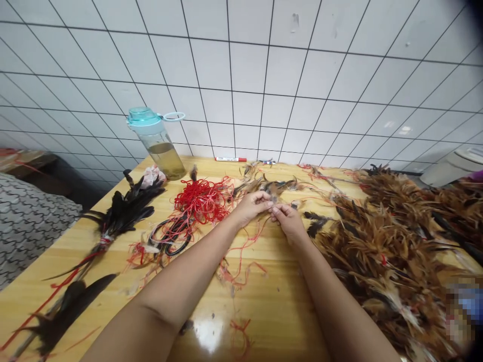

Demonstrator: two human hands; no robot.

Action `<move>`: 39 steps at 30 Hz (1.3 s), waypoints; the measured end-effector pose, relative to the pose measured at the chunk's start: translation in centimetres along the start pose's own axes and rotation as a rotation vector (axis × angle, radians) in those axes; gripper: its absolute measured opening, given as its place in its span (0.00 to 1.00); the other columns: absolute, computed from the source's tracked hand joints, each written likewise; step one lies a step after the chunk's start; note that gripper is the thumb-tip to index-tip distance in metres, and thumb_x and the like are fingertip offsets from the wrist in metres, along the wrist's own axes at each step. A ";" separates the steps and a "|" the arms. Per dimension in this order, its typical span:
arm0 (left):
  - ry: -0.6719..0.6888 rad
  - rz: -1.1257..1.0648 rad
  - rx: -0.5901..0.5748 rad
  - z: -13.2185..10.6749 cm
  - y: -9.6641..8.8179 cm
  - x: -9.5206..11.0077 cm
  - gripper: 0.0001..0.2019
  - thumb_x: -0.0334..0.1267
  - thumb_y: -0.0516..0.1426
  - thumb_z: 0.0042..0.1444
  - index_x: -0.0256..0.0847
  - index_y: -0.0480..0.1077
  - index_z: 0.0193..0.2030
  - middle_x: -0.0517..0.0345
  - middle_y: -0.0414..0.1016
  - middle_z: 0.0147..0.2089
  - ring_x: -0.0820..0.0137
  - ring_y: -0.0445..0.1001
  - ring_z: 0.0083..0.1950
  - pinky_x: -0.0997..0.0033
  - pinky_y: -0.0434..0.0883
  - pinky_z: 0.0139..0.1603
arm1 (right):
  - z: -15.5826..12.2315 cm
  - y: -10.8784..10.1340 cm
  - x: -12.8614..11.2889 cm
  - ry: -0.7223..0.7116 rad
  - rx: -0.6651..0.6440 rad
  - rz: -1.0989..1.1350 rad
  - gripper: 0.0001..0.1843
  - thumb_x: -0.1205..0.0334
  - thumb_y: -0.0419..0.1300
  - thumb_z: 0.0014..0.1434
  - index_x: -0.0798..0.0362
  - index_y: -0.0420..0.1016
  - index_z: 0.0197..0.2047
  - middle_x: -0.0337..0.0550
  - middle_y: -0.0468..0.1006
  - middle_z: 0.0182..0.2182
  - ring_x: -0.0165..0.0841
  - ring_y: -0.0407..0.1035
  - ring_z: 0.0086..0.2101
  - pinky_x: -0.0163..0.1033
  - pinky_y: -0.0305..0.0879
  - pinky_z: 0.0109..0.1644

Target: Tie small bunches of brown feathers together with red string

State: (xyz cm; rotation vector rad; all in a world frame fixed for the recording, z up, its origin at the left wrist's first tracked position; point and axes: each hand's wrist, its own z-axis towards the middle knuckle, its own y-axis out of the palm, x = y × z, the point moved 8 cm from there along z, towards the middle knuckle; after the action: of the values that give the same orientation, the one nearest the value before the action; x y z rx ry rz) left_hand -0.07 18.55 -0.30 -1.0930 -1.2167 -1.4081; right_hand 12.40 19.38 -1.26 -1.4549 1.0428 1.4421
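Note:
Both my hands meet over the middle of the wooden table [271, 301]. My left hand [252, 204] is closed, pinching a small bunch of brown feathers [272, 190] that fans out behind it. My right hand [287, 218] is closed too, its fingertips pressed to the stems of the same bunch. A tangle of red string [202, 200] lies just left of my left hand, and loose red strands trail under my wrists.
A big heap of brown feathers [392, 236] covers the table's right side. Black scissors [174, 237] and tied bunches of dark feathers [123, 213] lie at left. A teal-lidded bottle [158, 146] and a red marker [230, 159] stand by the tiled wall.

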 end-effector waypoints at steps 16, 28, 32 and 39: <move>0.154 1.168 0.273 -0.6 -0.1 2.0 0.06 0.39 0.58 0.54 0.39 0.70 0.32 0.47 0.71 0.37 0.59 0.68 0.41 0.61 0.63 0.44 | 0.0 -0.9 0.8 -0.039 0.201 0.014 0.20 0.43 0.61 0.47 0.54 0.72 0.31 0.36 0.69 0.23 0.26 0.59 0.22 0.33 0.56 0.26; 0.029 0.540 0.441 -0.5 -2.8 1.9 0.05 0.36 0.58 0.51 0.39 0.67 0.27 0.62 0.65 0.24 0.73 0.61 0.27 0.71 0.57 0.32 | -0.2 -1.3 0.9 -0.018 0.216 0.004 0.21 0.43 0.62 0.47 0.54 0.72 0.31 0.36 0.69 0.22 0.26 0.60 0.22 0.34 0.58 0.27; -0.039 0.301 0.339 -0.4 -1.3 0.7 0.06 0.38 0.57 0.53 0.38 0.67 0.29 0.64 0.64 0.24 0.76 0.59 0.26 0.74 0.56 0.30 | -0.1 -1.4 1.0 -0.031 0.215 0.002 0.20 0.43 0.61 0.48 0.53 0.71 0.31 0.35 0.68 0.22 0.27 0.60 0.22 0.34 0.56 0.26; 0.028 0.551 0.192 -1.1 1.2 1.8 0.05 0.34 0.57 0.51 0.37 0.67 0.35 0.65 0.66 0.29 0.77 0.62 0.29 0.76 0.59 0.33 | 0.2 -1.4 1.1 -0.101 0.243 -0.055 0.19 0.43 0.60 0.48 0.52 0.69 0.28 0.36 0.68 0.21 0.29 0.61 0.22 0.36 0.59 0.28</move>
State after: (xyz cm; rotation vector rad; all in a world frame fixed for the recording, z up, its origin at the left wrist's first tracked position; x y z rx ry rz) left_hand 0.81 17.19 1.52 -1.1546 -0.9119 -0.8644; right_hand 13.68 20.06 -2.41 -1.2157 1.0664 1.2866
